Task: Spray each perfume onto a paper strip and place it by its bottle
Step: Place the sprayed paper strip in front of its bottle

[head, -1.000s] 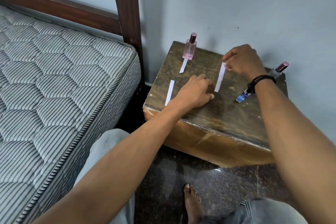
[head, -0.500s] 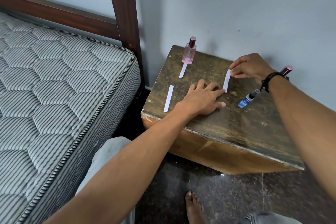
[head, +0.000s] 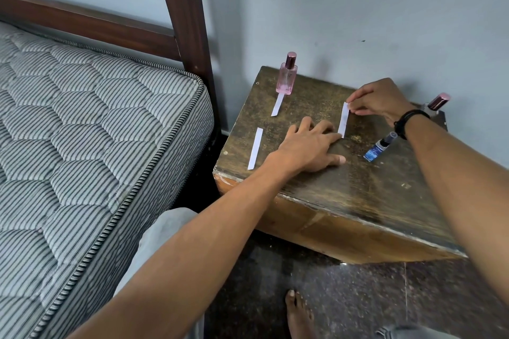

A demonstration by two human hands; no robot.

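A pink perfume bottle (head: 287, 77) stands at the back left of the worn wooden side table (head: 358, 190), with a white paper strip (head: 277, 105) lying in front of it. Another strip (head: 255, 148) lies near the table's left edge. My right hand (head: 378, 99) pinches the far end of a third strip (head: 343, 119). My left hand (head: 308, 146) lies flat on the table, its fingertips touching that strip's near end. A small blue bottle (head: 378, 147) lies on its side to the right. A clear bottle with a pink cap (head: 438, 103) stands behind my right wrist, mostly hidden.
A striped mattress (head: 82, 146) on a dark wooden bed frame (head: 181, 22) fills the left. A pale wall stands right behind the table. Below are a dark speckled floor, my knees and a bare foot (head: 298, 314).
My right hand, pinching the strip's far end, has shifted right and slightly nearer. My left hand opened flat, fingertips reaching the strip's near end. The camera moved a little.
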